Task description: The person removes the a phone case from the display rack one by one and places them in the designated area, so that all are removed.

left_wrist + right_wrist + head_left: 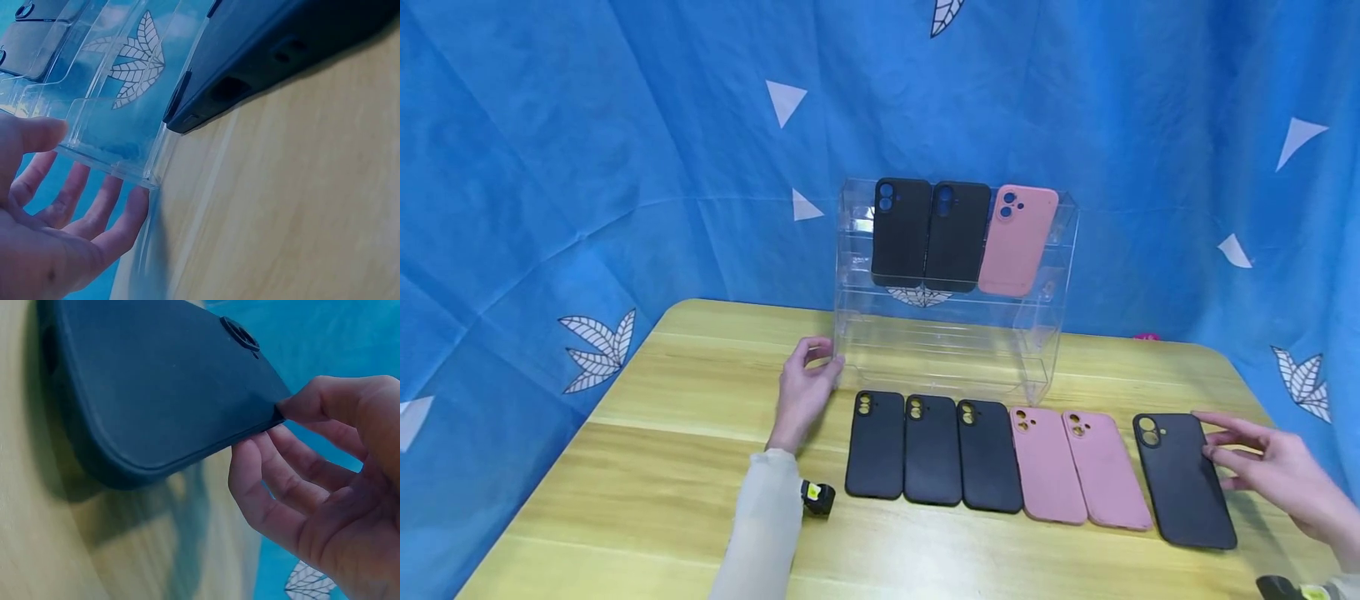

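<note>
My right hand (1281, 462) pinches the right long edge of a black phone case (1183, 479), thumb on its back and fingers at its edge. In the right wrist view the case (156, 387) is tilted over the table and casts a shadow. My left hand (807, 383) is at the lower left side of a clear plastic display rack (955, 333). The left wrist view shows its fingertips (139, 197) along the rack's wall, thumb apart from them. On the rack's upper tier lean two black cases (902, 233) and one pink case (1021, 242).
In front of the rack lies a row of three black cases (932, 454) and two pink cases (1048, 467) on the wooden table (647, 467). A blue patterned curtain (700, 150) hangs behind. Both wrists carry small black cameras (818, 497).
</note>
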Demonstrator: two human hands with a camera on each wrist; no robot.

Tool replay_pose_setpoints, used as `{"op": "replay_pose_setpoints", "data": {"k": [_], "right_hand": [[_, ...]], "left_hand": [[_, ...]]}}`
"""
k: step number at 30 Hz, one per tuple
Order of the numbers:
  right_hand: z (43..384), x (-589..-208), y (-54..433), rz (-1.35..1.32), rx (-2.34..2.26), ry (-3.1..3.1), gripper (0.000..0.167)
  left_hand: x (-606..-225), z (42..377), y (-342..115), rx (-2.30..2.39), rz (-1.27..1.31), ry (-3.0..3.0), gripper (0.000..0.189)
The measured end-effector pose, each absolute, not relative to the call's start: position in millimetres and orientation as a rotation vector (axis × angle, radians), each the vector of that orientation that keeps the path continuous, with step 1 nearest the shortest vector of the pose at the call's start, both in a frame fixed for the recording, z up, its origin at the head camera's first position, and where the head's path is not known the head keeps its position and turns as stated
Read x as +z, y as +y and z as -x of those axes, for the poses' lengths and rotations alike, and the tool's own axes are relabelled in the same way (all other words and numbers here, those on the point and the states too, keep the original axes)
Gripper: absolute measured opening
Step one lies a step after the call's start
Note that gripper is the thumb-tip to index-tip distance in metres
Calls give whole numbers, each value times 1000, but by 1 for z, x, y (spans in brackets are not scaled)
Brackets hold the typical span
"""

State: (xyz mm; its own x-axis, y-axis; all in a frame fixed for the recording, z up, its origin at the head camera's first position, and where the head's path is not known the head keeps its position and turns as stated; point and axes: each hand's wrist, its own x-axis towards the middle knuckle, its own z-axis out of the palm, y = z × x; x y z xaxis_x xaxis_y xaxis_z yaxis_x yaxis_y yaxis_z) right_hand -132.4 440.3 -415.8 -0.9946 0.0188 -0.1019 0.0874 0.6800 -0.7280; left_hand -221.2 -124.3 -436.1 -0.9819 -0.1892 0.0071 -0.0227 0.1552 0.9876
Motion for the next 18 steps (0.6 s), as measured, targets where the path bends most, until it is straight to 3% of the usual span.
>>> {"op": "replay_pose_setpoints", "data": {"k": [18], "right_hand": [[151,-430,435,-93,-1164,2737,44]], "left_hand": [[-435,219,-125,-1914,-203,-2321,33]]}}
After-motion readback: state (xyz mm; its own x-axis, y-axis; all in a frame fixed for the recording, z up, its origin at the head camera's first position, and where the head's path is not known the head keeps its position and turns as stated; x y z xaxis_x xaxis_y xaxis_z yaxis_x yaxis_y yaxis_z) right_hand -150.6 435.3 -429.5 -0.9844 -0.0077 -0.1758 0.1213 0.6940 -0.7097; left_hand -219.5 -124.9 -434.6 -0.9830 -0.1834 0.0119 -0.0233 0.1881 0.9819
